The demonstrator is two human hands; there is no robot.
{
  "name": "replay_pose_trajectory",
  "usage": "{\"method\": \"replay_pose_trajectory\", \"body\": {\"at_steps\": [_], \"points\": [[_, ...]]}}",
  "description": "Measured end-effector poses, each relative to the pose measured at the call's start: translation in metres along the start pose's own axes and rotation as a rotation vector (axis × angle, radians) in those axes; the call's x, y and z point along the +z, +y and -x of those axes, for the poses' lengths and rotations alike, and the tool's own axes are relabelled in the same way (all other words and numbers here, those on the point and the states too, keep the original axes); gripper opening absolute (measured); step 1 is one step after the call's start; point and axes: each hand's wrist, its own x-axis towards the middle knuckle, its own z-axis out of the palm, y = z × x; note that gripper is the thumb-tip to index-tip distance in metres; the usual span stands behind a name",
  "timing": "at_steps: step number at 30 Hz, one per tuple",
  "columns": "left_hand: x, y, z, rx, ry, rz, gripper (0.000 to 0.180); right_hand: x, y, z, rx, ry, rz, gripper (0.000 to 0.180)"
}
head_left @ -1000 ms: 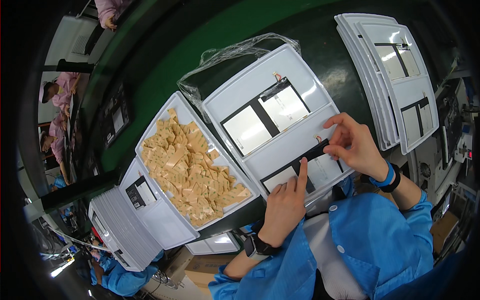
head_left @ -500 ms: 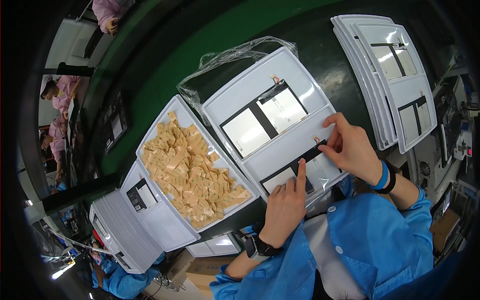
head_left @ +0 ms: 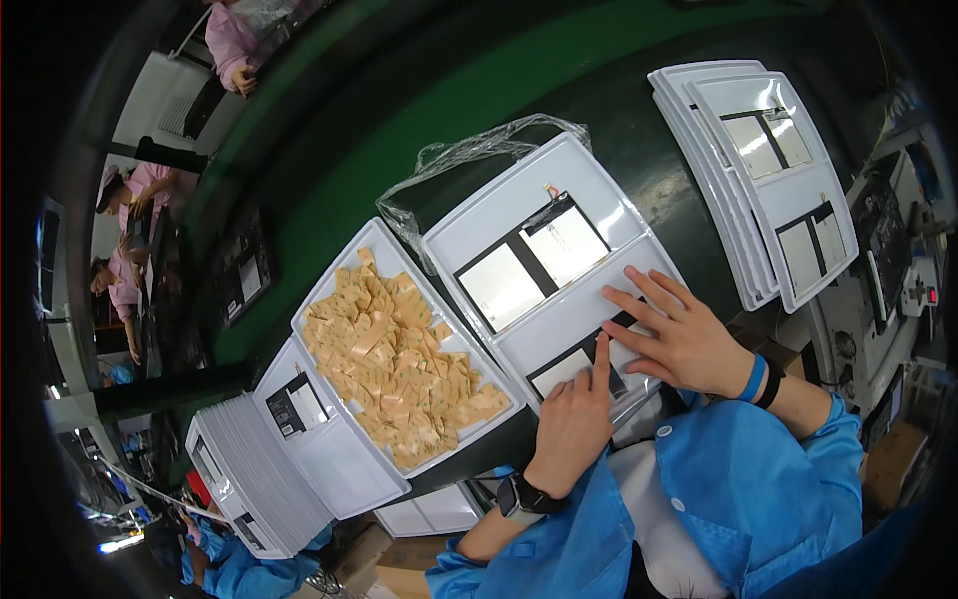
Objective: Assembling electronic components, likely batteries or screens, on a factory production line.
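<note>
Two hands (head_left: 574,424), left pointing, right splayed, overlap the nearer pack (head_left: 562,372) (print on the farther pack (head_left: 533,262) illegible).

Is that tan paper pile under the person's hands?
No, the pile lies in a white plastic tray left of the left hand.

Left grip (head_left: 574,427), index finger on near battery (head_left: 561,373) in white tray (head_left: 571,311); right grip (head_left: 694,349) spread over same battery. Tan sticker pile (head_left: 389,364) left, tray stack (head_left: 795,186) right.
</note>
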Motion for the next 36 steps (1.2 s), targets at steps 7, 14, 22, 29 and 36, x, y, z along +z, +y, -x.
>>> {"method": "replay_pose_trajectory", "body": {"at_steps": [7,14,22,29,36], "points": [[-0.016,0.001,0.004,-0.053,0.008,0.128,0.078,-0.007,0.011,0.037,0.277,0.098,-0.008,0.067],[-0.047,-0.01,0.05,-0.159,0.148,0.671,0.046,0.011,0.017,0.035,0.503,0.499,-0.148,0.021],[-0.061,-0.032,0.124,-0.346,-0.025,0.725,0.02,-0.034,-0.001,0.019,0.578,0.669,-0.563,0.022],[-0.026,-0.034,0.124,0.013,-0.134,0.827,0.023,-0.031,0.046,-0.002,0.541,0.337,-0.57,0.026],[-0.009,-0.015,0.108,0.034,-0.276,1.239,0.036,-0.067,0.053,-0.031,0.517,0.384,-1.148,0.028]]}}
